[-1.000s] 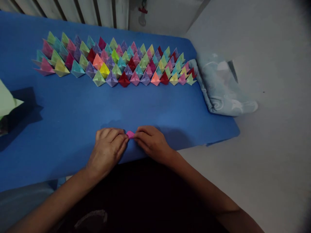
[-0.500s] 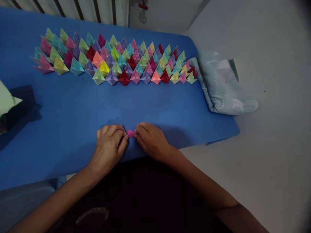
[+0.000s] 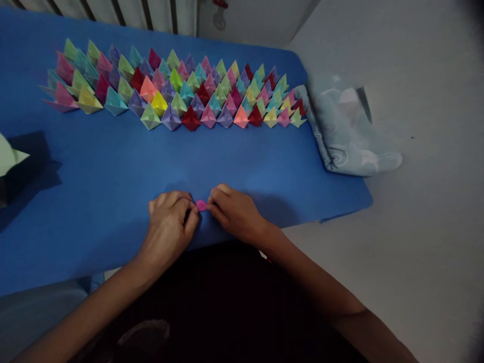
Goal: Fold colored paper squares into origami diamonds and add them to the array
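Observation:
A small folded piece of magenta paper is held just above or on the blue surface near its front edge. My left hand pinches its left end between thumb and fingers. On the other side my right hand is closed on the right end. Only the middle of the paper shows; its ends are hidden by fingertips. Beyond both hands, rows of colourful folded paper boats stand packed together, in green, pink, blue, red, yellow and orange.
The blue surface spreads beneath everything. A folded grey-blue cloth lies at its right end against the pale wall. At the left edge a pale green paper shape casts a dark shadow. White slats border the back.
Both hands still grip the magenta paper, with slightly more of it showing between them. My right hand has lifted or shifted a little. The whole view has moved slightly.

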The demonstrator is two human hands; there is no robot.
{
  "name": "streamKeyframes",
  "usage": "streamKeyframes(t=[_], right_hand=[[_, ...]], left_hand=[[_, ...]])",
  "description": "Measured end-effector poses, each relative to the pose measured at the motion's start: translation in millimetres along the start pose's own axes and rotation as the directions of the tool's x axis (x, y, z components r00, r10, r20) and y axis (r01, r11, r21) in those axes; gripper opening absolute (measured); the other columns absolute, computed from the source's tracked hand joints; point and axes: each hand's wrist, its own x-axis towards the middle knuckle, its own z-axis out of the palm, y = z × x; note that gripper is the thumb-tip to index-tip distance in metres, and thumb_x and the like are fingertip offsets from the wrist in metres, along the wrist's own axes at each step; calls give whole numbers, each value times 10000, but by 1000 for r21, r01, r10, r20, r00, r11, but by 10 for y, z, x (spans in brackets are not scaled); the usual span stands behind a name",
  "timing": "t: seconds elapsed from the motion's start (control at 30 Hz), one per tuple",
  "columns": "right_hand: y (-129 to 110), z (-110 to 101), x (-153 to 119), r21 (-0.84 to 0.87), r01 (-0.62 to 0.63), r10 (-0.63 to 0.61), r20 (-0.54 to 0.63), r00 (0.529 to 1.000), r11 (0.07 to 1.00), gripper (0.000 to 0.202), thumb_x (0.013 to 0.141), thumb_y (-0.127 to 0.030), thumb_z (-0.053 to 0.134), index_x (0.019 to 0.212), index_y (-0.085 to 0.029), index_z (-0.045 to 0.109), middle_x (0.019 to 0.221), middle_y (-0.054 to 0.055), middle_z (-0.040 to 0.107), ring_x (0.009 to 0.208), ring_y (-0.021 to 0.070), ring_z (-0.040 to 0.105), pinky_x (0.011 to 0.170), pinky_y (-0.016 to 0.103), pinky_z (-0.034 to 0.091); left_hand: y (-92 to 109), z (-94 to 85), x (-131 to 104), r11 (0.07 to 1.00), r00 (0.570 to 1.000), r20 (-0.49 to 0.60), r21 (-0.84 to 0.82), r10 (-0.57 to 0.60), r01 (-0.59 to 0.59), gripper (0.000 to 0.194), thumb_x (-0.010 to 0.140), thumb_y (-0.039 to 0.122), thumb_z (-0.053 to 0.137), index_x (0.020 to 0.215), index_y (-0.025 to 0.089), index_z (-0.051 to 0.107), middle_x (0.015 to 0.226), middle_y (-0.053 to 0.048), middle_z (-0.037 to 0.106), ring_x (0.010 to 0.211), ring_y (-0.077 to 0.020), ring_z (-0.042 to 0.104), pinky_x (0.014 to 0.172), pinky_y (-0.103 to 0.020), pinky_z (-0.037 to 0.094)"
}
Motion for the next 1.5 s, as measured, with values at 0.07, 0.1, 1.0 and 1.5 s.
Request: streamKeyframes(t=[0.07,0.1,1.0,1.5], right_hand=[[-32,-4,9,-15,-30,30,13,999,999,192,1019,-287,493,957,-163,626,980,66,627,809,165,560,690,302,367],[-48,-10,12,-18,-43,43,18,999,999,202,1022,-289,486,957,-161,629,982,67,628,810,165,562,685,301,362],[-88,18,14,177,-120,139,-104,985,977,178,952,-221,561,799,-164,632,886,15,588,767,120,517,726,264,365],[-95,-27,77,115,-106,117,-95,989,988,166,919,-224,567,765,-177,607,844,6,567,715,121,470,669,268,323]], left_hand=[[12,-11,11,1000,1000,14,7,-18,18,204,953,281,506,824,221,653,995,-71,720,910,-266,612,817,-450,412],[20,-21,18,1000,999,26,9,-28,28,201,949,281,510,826,217,656,992,-72,719,905,-264,611,816,-446,409],[65,-103,139,986,979,155,118,-132,114,180,902,279,546,776,199,646,897,-67,701,876,-253,609,786,-393,422],[11,-35,83,988,994,46,117,-104,98,94,907,257,586,875,196,650,957,-86,684,913,-277,621,787,-419,442]])
